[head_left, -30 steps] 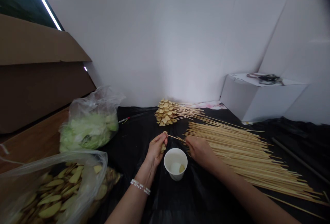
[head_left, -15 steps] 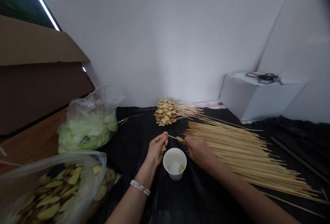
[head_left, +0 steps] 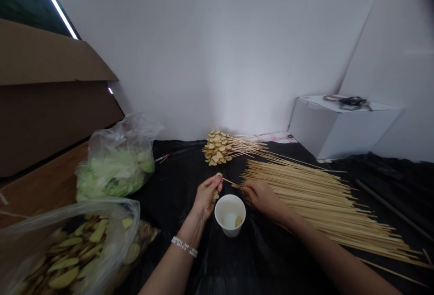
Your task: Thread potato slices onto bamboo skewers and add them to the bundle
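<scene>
My left hand (head_left: pixel 206 194) is closed, pinching a potato slice (head_left: pixel 219 175) between thumb and fingertips; more slices show under its curled fingers. My right hand (head_left: pixel 260 195) is wrapped round a bamboo skewer (head_left: pixel 228 180), whose thin tip points left and meets the pinched slice. Another slice sits on the skewer just beside the right fingers, seen nearly edge-on. Between and below both hands stands a white cup (head_left: pixel 229 209) with a slice and something pale inside it. Whether the skewer tip has gone through the pinched slice is hidden by my fingers.
Bare skewers (head_left: pixel 322 209) lie spread at right. Finished potato skewers (head_left: pixel 217 146) are heaped ahead by the wall. At left stand an open bag of potato slices (head_left: pixel 68 259) and a bag of pale green vegetable (head_left: pixel 117 173). A white box (head_left: pixel 318 127) sits back right.
Both hands stay nearly in place over the cup. The slice on the skewer beside my right hand has turned from showing its face to nearly edge-on.
</scene>
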